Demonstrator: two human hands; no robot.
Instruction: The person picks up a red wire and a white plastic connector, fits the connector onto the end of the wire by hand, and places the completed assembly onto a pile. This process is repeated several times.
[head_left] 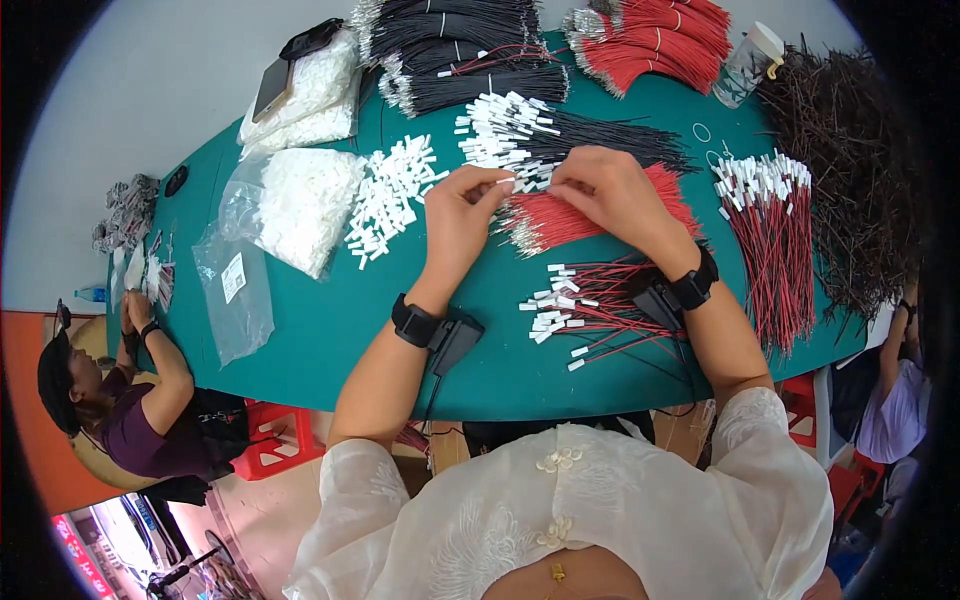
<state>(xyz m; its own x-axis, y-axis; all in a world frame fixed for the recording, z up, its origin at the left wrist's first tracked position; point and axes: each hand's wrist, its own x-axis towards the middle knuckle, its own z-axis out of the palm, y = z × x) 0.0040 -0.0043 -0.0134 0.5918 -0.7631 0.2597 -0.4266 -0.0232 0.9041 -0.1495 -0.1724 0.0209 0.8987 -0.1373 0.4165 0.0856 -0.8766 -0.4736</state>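
My left hand (458, 218) pinches a small white plastic connector housing (507, 182) between thumb and fingertips. Facing it a short way to the right, my right hand (606, 190) is closed in a pinch; what its fingertips hold is too small to make out. Beneath and between both hands lies a bundle of red wires (550, 222) with bare metal terminals at the left ends. Just beyond are black wires (610, 138) tipped with white connectors. Loose white housings (388, 200) are heaped left of my left hand. Finished-looking red-and-black wire pairs (600, 300) with white connectors lie nearer me.
Bags of white housings (308, 205) stand left on the green table (330, 370). Black (470, 30) and red wire bundles (655, 40) lie at the back, a cup (748, 65) beside them. Connectored wires (765, 250) and a dark wire heap (850, 170) lie right. Another person (130, 400) works at far left.
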